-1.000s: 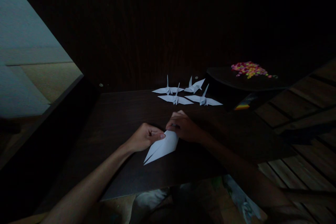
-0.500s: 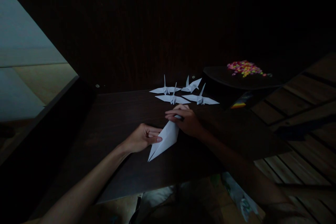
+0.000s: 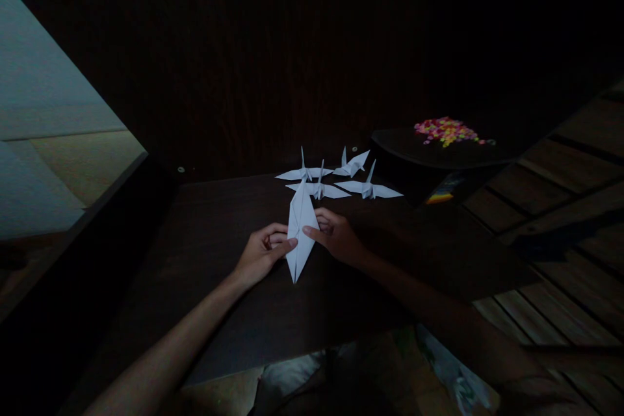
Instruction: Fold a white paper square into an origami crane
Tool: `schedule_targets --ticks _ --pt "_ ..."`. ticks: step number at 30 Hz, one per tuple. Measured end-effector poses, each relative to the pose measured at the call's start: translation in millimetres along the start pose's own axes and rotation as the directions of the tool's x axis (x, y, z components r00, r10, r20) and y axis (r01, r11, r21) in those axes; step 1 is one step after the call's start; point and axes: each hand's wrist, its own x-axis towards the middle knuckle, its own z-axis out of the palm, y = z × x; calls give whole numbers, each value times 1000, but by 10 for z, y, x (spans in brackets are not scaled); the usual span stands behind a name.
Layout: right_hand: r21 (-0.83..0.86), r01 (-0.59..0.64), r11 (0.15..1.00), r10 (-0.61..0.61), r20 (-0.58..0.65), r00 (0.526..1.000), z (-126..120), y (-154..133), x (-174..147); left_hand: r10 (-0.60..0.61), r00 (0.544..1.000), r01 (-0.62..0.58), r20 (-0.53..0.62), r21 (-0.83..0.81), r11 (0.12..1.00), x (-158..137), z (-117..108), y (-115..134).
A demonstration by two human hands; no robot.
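Note:
A white sheet of origami paper, folded into a long diamond with a slit at its near point, is held between both hands above the dark desk. My left hand pinches its left edge, thumb on top and fingers behind. On the right edge, my right hand grips it the same way, thumb lying on the face. Just beyond the paper stand several finished white paper cranes; the diamond's far tip overlaps the front left crane in view.
A dark desk top lies under the hands, with an upright panel behind. At the right, a raised rounded shelf carries a pile of small pink and yellow pieces. Wooden slats show farther right.
The folded paper has turned from slanting to nearly upright in view. My right hand has moved from its far tip down to its right edge; my left hand still grips the left side.

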Motion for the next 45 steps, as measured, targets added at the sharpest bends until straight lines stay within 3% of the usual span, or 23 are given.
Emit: schedule_targets --ticks 8,13,20,27,35,45 --pt "57 -93 994 86 117 989 43 -101 -47 186 977 -168 -100 167 972 -54 33 5" --pt "29 -138 990 130 190 973 78 -121 -87 173 977 -144 -123 216 966 -72 34 54" --pt "-80 -112 990 125 172 977 73 -107 -68 157 982 -118 -104 309 944 -106 50 108" --pt "-99 -60 993 70 99 993 94 -124 -87 170 986 -168 1 160 973 -122 52 137" --pt "-156 -44 987 66 135 989 80 -88 -130 142 980 -130 -141 91 987 -97 51 134" --pt "-128 -84 988 96 92 991 86 -116 -128 136 982 -130 -128 48 990 -84 20 116"
